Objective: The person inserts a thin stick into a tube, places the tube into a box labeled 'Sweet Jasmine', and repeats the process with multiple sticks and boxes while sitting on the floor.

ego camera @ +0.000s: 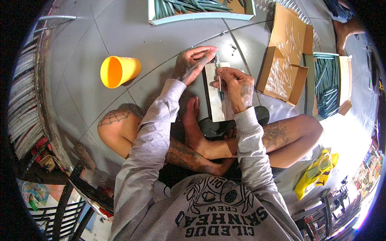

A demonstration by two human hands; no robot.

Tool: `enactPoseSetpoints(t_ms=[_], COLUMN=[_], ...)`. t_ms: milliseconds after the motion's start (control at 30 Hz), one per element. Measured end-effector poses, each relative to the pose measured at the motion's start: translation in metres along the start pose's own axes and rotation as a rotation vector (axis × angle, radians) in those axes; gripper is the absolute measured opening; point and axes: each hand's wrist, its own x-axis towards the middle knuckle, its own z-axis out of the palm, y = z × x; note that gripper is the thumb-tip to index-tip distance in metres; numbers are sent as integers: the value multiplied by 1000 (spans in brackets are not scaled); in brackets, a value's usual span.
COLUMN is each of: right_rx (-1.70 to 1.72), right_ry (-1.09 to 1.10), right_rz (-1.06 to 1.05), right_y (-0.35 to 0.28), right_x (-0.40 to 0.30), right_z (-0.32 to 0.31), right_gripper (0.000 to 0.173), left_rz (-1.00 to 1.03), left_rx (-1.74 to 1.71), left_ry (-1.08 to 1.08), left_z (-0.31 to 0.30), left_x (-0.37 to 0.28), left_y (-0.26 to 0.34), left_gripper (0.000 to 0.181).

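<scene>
My left hand (193,64) has its thumb and index finger at the top end of a slim pen-like piece (217,61), dark green with white marks. Between the thumb and fingers of my right hand (236,84) is the lower, white part of the same piece. A short dark cap-like part (222,95) shows below that hand. Under both lies a pale, narrow board or box (216,110) with a dark side, between my lap and the floor. Dark green pens fill a light-blue-edged box (202,15) at the top.
A yellow plastic cup (120,72) lies at left on the grey tiled floor. At right are an opened cardboard box (282,54) with small white pieces and a box of green pens (326,84). A yellow bag (316,173) lies lower right. Another person's leg (342,34) shows top right.
</scene>
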Motion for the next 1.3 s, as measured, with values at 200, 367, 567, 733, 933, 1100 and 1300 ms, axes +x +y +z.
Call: enactPoseSetpoints(t_ms=[200, 367, 567, 733, 933, 1100, 1300], right_rx=[8, 29, 20, 69, 76, 57, 29], right_ry=[4, 2, 47, 24, 14, 28, 14], right_rz=[1, -24, -24, -24, -32, -42, -70], right_y=[0, 4, 3, 6, 6, 10, 13], right_x=[-1, -3, -7, -7, -7, -6, -4], right_z=[1, 0, 5, 4, 3, 5, 2], right_gripper=[19, 19, 18, 17, 17, 18, 17], left_rz=[-24, -51, -29, -27, -36, -101, -54], left_rx=[35, -32, -13, 29, 223, 225, 162], left_ry=[65, -2, 29, 22, 30, 12, -4], left_z=[4, 1, 2, 0, -1, -3, -3], left_x=[-1, 4, 6, 8, 3, 6, 7], left_y=[6, -7, -7, -11, 4, 0, -2], left_gripper=[35, 43, 37, 40, 44, 48, 48])
